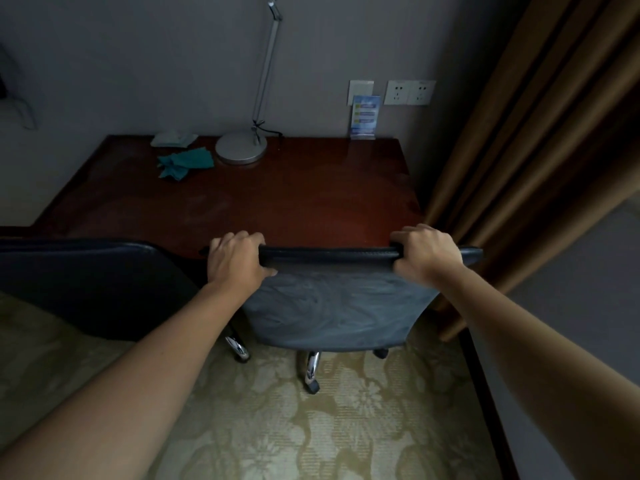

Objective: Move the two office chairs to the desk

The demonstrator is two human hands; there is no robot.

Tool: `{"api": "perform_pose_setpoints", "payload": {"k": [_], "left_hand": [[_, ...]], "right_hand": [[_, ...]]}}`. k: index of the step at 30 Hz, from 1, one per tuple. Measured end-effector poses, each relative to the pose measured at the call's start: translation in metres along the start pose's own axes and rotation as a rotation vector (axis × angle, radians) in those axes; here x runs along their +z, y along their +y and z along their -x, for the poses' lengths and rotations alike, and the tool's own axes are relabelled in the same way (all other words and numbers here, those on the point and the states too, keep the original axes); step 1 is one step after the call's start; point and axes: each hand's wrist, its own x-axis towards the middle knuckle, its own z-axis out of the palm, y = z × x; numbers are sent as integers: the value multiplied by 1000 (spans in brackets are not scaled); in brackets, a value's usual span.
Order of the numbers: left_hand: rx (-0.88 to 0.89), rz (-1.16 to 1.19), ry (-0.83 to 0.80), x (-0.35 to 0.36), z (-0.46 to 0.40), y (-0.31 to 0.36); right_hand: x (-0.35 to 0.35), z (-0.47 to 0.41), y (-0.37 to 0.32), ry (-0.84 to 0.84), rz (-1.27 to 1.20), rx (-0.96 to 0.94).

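Observation:
A dark blue office chair [332, 306] stands with its back toward me at the front edge of a reddish-brown desk [277, 195]. My left hand [235, 261] grips the left end of its top rail, and my right hand [426, 256] grips the right end. Its chrome legs and casters show below on the carpet. A second dark blue office chair [90, 285] stands just to the left, also against the desk's front edge, its back nearly touching the first one.
On the desk stand a silver lamp [242, 150], a teal cloth [185, 162], a white folded cloth [173, 138] and a blue card stand [363, 117]. Brown curtains [519, 150] hang close on the right. A wall with dark skirting [485, 393] runs along the right. Patterned carpet lies underfoot.

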Motion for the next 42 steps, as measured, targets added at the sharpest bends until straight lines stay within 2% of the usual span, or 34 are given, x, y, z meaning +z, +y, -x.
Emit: {"api": "perform_pose_setpoints", "payload": {"k": [5,11,16,24,28,33,36,42], "left_hand": [[-19,-38,28,5,3,6],[-30,-18,-10,-3,-39,7],[29,-53,8,5,-56,-2],[-41,-27,-45,-3,-19,9],[-17,-33,-103,-13,10,16],[-26,182,-133,-30,45,17],[-31,273,-109,-45,58,11],[-58,432,-50,-89,54,-18]], "right_hand": [[0,-3,13,28,35,-103],[-4,-37,24,56,11,-135],[4,-51,34,121,15,-190],[5,-22,20,70,-24,-124],[2,1,13,9,-60,-59],[-13,17,-23,-80,-65,-34],[-28,26,-59,-34,-210,-68],[-71,21,-125,-55,-481,-118]]}}
